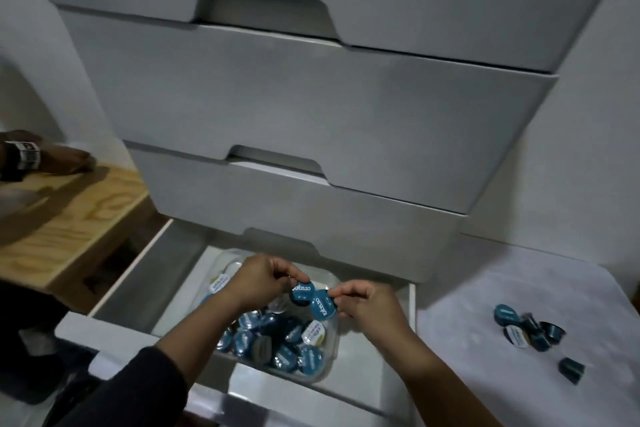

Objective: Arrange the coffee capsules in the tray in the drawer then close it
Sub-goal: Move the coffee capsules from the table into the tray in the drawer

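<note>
Above the clear tray (330,354) of capsules in the open bottom drawer (145,274), the left hand (263,279) pinches one blue capsule (302,290) while the right hand (367,302) pinches another (322,307) just beside it, loose capsules (526,326) lying well right of the tray

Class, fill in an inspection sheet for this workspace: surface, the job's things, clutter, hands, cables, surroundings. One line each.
Surface: white surface right of the open bottom drawer.
Job's things: clear tray in the drawer, holding many blue and a few white-topped capsules; loose capsules on the white surface.
Clutter: brown object on the wooden shelf.
Hands: left hand pinches a blue capsule; right hand pinches another blue capsule, both above the tray.
Cables: nothing seen.
Surroundings: closed white drawers above; white wall.
</note>
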